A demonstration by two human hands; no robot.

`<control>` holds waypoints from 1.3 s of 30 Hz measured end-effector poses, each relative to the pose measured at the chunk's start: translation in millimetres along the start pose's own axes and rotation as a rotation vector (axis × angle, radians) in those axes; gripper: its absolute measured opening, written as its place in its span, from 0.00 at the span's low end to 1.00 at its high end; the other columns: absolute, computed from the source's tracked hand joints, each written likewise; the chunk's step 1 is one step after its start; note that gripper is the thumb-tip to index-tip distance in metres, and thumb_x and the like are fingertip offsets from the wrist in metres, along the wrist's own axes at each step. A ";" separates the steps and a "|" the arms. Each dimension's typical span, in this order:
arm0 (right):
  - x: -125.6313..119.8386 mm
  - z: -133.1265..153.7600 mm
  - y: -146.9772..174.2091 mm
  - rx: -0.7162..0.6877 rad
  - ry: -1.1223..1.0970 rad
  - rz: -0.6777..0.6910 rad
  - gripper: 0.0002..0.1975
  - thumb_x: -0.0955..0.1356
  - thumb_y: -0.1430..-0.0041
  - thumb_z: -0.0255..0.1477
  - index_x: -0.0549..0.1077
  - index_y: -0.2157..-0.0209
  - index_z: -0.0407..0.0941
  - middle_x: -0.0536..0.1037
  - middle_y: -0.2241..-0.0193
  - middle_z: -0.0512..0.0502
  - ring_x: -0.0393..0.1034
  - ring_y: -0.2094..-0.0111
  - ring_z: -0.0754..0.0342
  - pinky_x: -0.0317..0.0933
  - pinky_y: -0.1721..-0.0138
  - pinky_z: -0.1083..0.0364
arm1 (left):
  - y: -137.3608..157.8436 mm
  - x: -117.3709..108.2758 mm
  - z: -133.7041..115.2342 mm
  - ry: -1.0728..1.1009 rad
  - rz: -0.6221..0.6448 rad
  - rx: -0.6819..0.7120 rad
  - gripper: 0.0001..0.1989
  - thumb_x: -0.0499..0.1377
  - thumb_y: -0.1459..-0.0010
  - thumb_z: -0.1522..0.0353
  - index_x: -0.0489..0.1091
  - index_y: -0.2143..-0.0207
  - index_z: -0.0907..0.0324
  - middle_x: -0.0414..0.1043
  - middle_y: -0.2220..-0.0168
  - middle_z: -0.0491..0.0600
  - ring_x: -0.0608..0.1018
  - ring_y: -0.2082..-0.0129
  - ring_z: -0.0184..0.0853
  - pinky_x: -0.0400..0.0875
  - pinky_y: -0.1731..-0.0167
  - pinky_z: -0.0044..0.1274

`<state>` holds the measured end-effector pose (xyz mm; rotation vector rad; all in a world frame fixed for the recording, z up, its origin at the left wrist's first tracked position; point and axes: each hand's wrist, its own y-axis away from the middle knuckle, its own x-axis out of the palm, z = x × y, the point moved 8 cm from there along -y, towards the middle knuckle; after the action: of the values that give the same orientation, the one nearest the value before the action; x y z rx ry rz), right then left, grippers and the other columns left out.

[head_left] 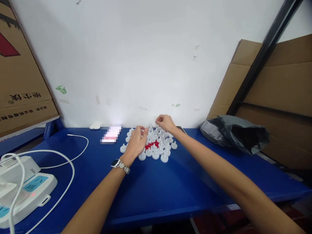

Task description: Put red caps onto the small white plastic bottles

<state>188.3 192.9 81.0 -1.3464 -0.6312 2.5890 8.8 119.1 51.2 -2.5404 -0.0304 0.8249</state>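
Now, white round plastic caps with pointed spouts crowd smooth blue tabletop, bunched around small bright-red pieces. Bare left hand curled loosely over caps' left side, hold can't be told. Bare right hand at back edge, pinched narrow; whether gripping cap, can't tell.

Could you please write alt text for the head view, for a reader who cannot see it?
A person's left hand and right hand are at a cluster of white caps with red pieces among them on a blue table. A power strip lies at left, a grey bag at right.
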 end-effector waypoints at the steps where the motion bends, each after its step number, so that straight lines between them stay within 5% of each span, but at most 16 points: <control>1: 6.7 -6.1 -9.8 0.005 0.137 0.030 0.08 0.65 0.44 0.26 0.76 0.66 0.41 0.80 0.68 0.44 0.73 0.66 0.55 0.63 0.64 0.59 | -0.1 0.6 -0.5 -0.024 0.005 0.022 0.23 0.43 0.36 0.50 0.64 0.57 0.57 0.71 0.60 0.54 0.70 0.54 0.44 0.63 0.55 0.35; 10: 51.3 -27.8 -41.2 0.060 0.314 0.177 0.08 0.68 0.49 0.25 0.79 0.68 0.43 0.81 0.65 0.41 0.74 0.61 0.50 0.62 0.60 0.57 | 4.5 8.8 -6.5 -0.099 0.070 0.086 0.22 0.42 0.34 0.52 0.66 0.63 0.57 0.70 0.62 0.52 0.70 0.57 0.42 0.64 0.54 0.36; 15: 36.6 -37.0 -39.3 0.082 0.353 0.161 0.13 0.65 0.43 0.31 0.78 0.61 0.44 0.80 0.61 0.41 0.73 0.57 0.49 0.61 0.55 0.55 | 3.9 11.5 -8.8 -0.112 0.068 0.107 0.21 0.42 0.34 0.53 0.65 0.65 0.57 0.70 0.63 0.52 0.70 0.57 0.42 0.64 0.54 0.35; 23: 17.3 -37.3 -22.4 0.080 0.283 0.144 0.06 0.67 0.48 0.25 0.77 0.69 0.42 0.81 0.66 0.42 0.74 0.62 0.51 0.61 0.59 0.57 | 4.9 14.6 -13.9 -0.083 0.087 0.132 0.20 0.42 0.34 0.54 0.64 0.66 0.57 0.69 0.63 0.52 0.70 0.56 0.42 0.63 0.52 0.35; 27: -6.6 -16.5 4.4 0.062 0.117 0.040 0.08 0.63 0.41 0.28 0.73 0.64 0.42 0.80 0.66 0.44 0.72 0.69 0.57 0.61 0.66 0.59 | 5.7 9.6 -16.8 -0.034 0.043 0.140 0.18 0.43 0.34 0.55 0.64 0.59 0.57 0.69 0.59 0.53 0.70 0.53 0.41 0.62 0.49 0.35; 30: -12.3 6.5 40.4 0.027 -0.419 0.001 0.09 0.65 0.42 0.34 0.70 0.67 0.42 0.79 0.72 0.45 0.69 0.75 0.58 0.60 0.72 0.59 | 8.4 6.7 -21.9 0.039 0.019 0.114 0.20 0.44 0.34 0.54 0.61 0.51 0.57 0.69 0.55 0.53 0.72 0.53 0.40 0.64 0.51 0.34; 33: -0.5 30.4 74.6 -0.010 -0.732 0.063 0.13 0.67 0.44 0.39 0.68 0.69 0.43 0.76 0.75 0.48 0.69 0.74 0.57 0.60 0.71 0.58 | 13.0 13.4 -31.4 0.112 0.102 0.104 0.19 0.43 0.33 0.55 0.60 0.50 0.57 0.71 0.60 0.51 0.74 0.61 0.37 0.67 0.58 0.30; 35: 4.5 41.0 89.9 -0.021 -0.758 0.063 0.13 0.65 0.41 0.40 0.65 0.70 0.45 0.73 0.78 0.51 0.67 0.75 0.57 0.59 0.71 0.58 | 16.9 16.1 -40.5 0.137 0.130 0.138 0.17 0.42 0.32 0.56 0.61 0.55 0.56 0.71 0.65 0.48 0.74 0.65 0.35 0.66 0.61 0.28; 39: -1.1 55.6 104.4 -0.107 -0.461 0.005 0.14 0.59 0.35 0.39 0.62 0.71 0.46 0.67 0.79 0.54 0.62 0.75 0.57 0.54 0.72 0.58 | 23.8 14.7 -51.0 0.198 0.082 0.157 0.15 0.41 0.32 0.57 0.59 0.59 0.56 0.70 0.65 0.47 0.74 0.63 0.34 0.66 0.60 0.26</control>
<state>149.6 82.3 64.6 -0.7666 -0.8395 2.9251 46.6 78.6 68.9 -2.4749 0.1955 0.5776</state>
